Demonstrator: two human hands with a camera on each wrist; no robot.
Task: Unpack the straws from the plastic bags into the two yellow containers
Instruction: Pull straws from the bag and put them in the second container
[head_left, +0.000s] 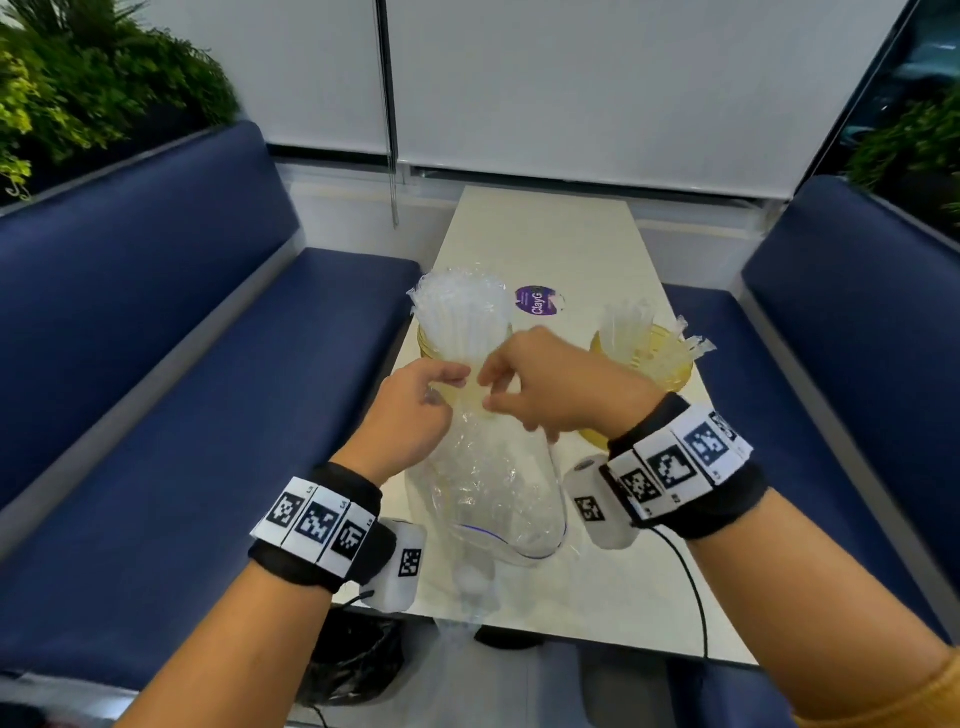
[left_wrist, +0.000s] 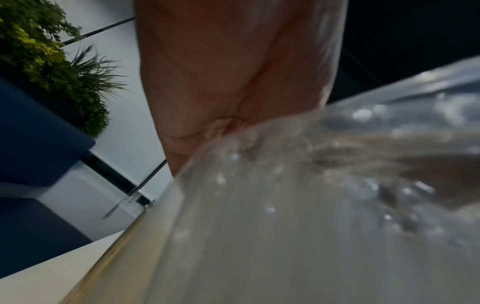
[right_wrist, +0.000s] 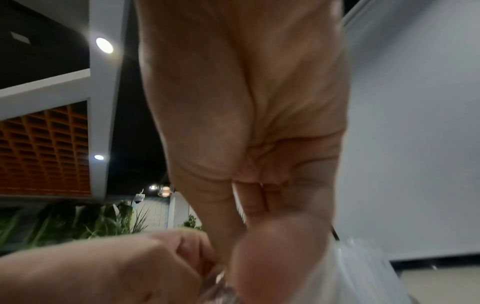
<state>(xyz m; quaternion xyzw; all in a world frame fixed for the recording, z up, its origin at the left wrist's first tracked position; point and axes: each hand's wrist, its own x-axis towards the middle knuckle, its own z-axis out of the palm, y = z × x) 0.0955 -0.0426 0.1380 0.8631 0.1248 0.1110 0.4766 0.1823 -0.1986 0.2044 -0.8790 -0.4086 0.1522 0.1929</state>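
Note:
A clear plastic bag (head_left: 493, 493) stands crumpled on the white table (head_left: 571, 244). A bundle of wrapped white straws (head_left: 460, 317) sticks out of its top and leans over the left yellow container (head_left: 427, 344). My left hand (head_left: 447, 382) pinches the bag's plastic near its mouth, and my right hand (head_left: 491, 387) pinches it right beside. In the left wrist view the bag (left_wrist: 311, 205) fills the frame under my palm (left_wrist: 207, 82). The right wrist view shows both hands meeting at the bag (right_wrist: 363, 277). The right yellow container (head_left: 670, 369) holds several wrapped straws (head_left: 631, 325).
A purple round sticker (head_left: 537, 300) lies on the table behind the containers. Blue bench seats (head_left: 208, 415) flank the table on both sides. A black bag (head_left: 358, 660) sits below the table's near edge. A black cable (head_left: 691, 571) runs from my right wrist.

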